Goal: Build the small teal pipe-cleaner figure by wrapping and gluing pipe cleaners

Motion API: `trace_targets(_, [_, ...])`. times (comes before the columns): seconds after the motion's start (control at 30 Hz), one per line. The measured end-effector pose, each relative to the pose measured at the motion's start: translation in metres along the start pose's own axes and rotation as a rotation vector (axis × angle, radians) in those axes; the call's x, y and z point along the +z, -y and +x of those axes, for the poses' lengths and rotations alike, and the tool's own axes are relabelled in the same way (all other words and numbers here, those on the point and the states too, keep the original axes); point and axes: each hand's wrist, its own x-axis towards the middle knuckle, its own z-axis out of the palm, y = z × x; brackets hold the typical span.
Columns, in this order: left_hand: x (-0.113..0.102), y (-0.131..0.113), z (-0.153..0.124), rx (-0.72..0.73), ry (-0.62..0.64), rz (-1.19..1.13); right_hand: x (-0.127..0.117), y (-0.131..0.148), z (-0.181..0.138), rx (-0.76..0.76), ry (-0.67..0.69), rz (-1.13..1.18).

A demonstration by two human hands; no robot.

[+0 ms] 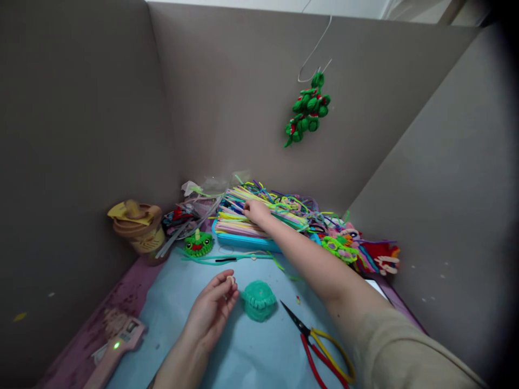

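Note:
My left hand (213, 300) is over the blue mat, thumb and fingers pinched round a small pale curled piece (231, 279). Just right of it sits a round teal fuzzy figure (259, 303) with a frilled band across it. My right hand (256, 212) reaches far forward, its fingers closed down among the coloured pipe cleaners (243, 224) in a blue tray (247, 241). Whether a stem is caught between those fingertips is hidden. Scissors (310, 332) with one red and one yellow handle lie partly open to the right of the teal figure.
A green fuzzy figure (198, 244) and a lidded cup (140, 229) stand at left. Near front left is a pink device (121, 343) with a green light. Finished pieces (344, 246) pile up right of the tray. A green ornament (308, 108) hangs before the grey partition (227, 97).

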Motion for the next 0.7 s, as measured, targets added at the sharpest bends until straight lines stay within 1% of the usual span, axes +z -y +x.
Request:
trace_targets(0.13, [-0.001,0.002,0.000,-0.004,0.005,-0.002,0.000,0.002,0.005,0.020,0.019,0.031])
trace_targets(0.23, [-0.002,0.003,-0.001,-0.005,0.005,-0.007,0.001,0.001,0.006,0.036,0.003,0.095])
trace_targets(0.43, [0.000,0.000,-0.001,-0.010,-0.001,-0.029,0.001,-0.003,0.008,0.016,-0.047,0.237])
trace_targets(0.6, [0.000,0.000,-0.001,-0.006,-0.005,-0.036,-0.002,-0.007,0.009,0.065,-0.054,0.411])
trace_targets(0.7, [0.000,0.001,-0.001,0.002,-0.019,-0.029,-0.001,-0.009,0.011,0.077,-0.085,0.523])
